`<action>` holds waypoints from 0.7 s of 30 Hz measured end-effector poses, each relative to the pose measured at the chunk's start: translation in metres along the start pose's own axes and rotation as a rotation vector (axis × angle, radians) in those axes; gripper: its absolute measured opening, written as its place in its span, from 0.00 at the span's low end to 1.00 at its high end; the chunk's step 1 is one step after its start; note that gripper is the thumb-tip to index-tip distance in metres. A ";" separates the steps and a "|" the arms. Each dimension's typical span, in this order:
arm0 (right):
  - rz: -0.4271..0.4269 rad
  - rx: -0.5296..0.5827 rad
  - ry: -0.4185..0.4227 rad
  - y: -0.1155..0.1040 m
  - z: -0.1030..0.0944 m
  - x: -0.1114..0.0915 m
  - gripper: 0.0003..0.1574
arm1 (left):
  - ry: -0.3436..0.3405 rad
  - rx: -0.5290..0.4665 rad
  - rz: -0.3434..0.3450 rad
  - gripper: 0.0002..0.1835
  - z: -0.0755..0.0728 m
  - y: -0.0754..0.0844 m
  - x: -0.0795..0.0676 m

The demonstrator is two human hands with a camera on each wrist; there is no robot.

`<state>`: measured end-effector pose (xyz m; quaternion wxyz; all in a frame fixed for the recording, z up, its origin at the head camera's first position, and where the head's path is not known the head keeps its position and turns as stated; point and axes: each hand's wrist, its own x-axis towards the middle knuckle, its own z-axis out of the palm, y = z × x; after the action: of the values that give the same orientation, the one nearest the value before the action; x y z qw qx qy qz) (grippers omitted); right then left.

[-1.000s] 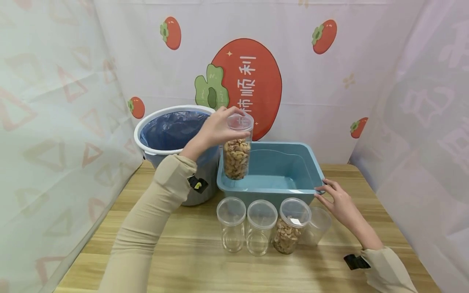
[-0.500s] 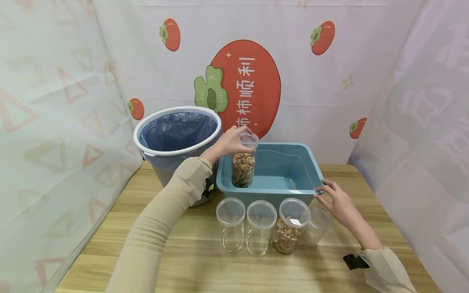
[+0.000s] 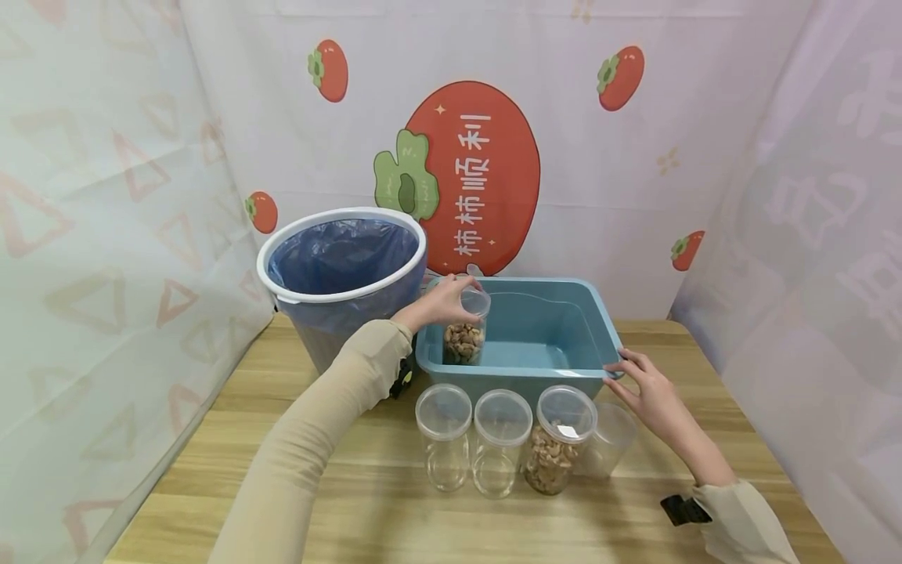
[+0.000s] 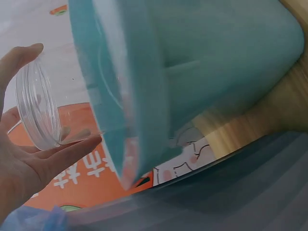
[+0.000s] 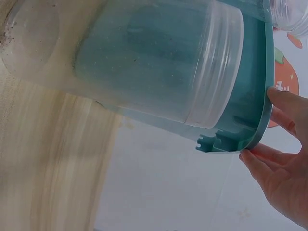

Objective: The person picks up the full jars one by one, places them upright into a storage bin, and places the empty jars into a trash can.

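Note:
My left hand (image 3: pixel 442 303) grips a clear lidded jar (image 3: pixel 463 345) of cashews near its top. The jar stands upright, its lower part inside the left end of the blue plastic bin (image 3: pixel 521 377); its base is hidden behind the front wall. In the left wrist view, thumb and fingers span the jar's lid (image 4: pixel 36 106) beside the bin's rim. My right hand (image 3: pixel 651 395) pinches the bin's front right corner, with fingertips (image 5: pixel 273 96) on the rim.
Before the bin stand two empty lidded jars (image 3: pixel 442 439) (image 3: pixel 502 446), a cashew jar (image 3: pixel 553 454) and a hazy clear jar (image 3: pixel 611 439). A trash can (image 3: pixel 310 313) with a blue liner stands left of the bin. A printed curtain (image 3: pixel 705 117) closes off the back.
My left hand has lowered the cashew jar from above the bin's rim down into its left end. The right hand stays at the corner.

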<state>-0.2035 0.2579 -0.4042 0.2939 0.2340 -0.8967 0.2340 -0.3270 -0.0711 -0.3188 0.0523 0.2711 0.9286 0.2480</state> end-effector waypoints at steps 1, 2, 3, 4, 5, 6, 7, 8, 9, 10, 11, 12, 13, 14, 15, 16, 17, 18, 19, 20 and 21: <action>0.002 0.000 -0.001 0.000 0.000 0.000 0.15 | -0.013 -0.007 -0.005 0.30 0.002 -0.001 0.000; 0.002 0.001 -0.003 0.000 0.000 -0.001 0.15 | -0.024 -0.014 -0.015 0.30 0.004 -0.002 0.000; 0.003 0.002 -0.004 -0.001 0.000 -0.001 0.15 | -0.031 -0.017 -0.025 0.30 0.007 -0.004 0.000; 0.002 0.001 -0.005 -0.001 -0.001 -0.001 0.15 | -0.037 -0.020 -0.036 0.30 0.008 -0.004 -0.001; 0.001 -0.001 -0.007 -0.001 -0.001 -0.001 0.15 | -0.041 -0.020 -0.046 0.31 0.011 -0.005 -0.001; 0.000 -0.003 -0.007 -0.001 -0.001 -0.001 0.15 | -0.046 -0.017 -0.052 0.31 0.013 -0.006 -0.002; 0.002 -0.003 -0.006 -0.002 -0.001 -0.001 0.15 | -0.049 -0.015 -0.054 0.31 0.015 -0.007 -0.002; 0.003 -0.005 -0.006 -0.002 -0.001 -0.001 0.15 | -0.055 -0.012 -0.054 0.31 0.016 -0.007 -0.003; 0.006 -0.006 -0.006 -0.002 -0.002 -0.002 0.15 | -0.063 -0.003 -0.053 0.31 0.018 -0.008 -0.003; 0.009 -0.007 -0.006 -0.002 -0.002 -0.003 0.15 | -0.077 0.006 -0.050 0.31 0.020 -0.009 -0.004; 0.011 -0.006 -0.008 -0.003 -0.002 -0.003 0.15 | -0.092 0.008 -0.047 0.31 0.022 -0.009 -0.005; 0.013 -0.005 -0.008 -0.003 -0.002 -0.004 0.14 | -0.102 0.010 -0.045 0.31 0.023 -0.010 -0.006; 0.015 -0.004 -0.008 -0.003 -0.002 -0.004 0.14 | -0.111 0.010 -0.043 0.31 0.024 -0.011 -0.006; 0.015 -0.002 -0.007 -0.004 -0.002 -0.005 0.14 | -0.119 0.010 -0.043 0.32 0.025 -0.012 -0.007; 0.015 -0.001 -0.007 -0.004 -0.002 -0.005 0.14 | -0.125 0.017 -0.046 0.32 0.025 -0.013 -0.008; 0.014 -0.001 -0.007 -0.004 -0.002 -0.005 0.14 | -0.129 0.019 -0.047 0.32 0.025 -0.014 -0.008; 0.012 0.000 -0.006 -0.004 -0.002 -0.004 0.14 | -0.131 0.019 -0.049 0.33 0.024 -0.015 -0.008; 0.010 -0.001 -0.004 -0.005 -0.002 -0.004 0.15 | -0.135 0.023 -0.055 0.33 0.023 -0.016 -0.009; 0.009 -0.002 -0.003 -0.005 -0.002 -0.003 0.15 | -0.140 0.029 -0.058 0.33 0.022 -0.016 -0.009; 0.007 -0.003 -0.002 -0.005 -0.002 -0.003 0.15 | -0.148 0.035 -0.064 0.33 0.020 -0.016 -0.010; 0.006 -0.003 0.000 -0.005 -0.003 -0.002 0.15 | -0.156 0.041 -0.067 0.34 0.018 -0.015 -0.010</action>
<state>-0.1981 0.2562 -0.4025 0.2935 0.2311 -0.8978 0.2333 -0.3213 -0.0801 -0.3424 0.1271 0.2595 0.9351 0.2052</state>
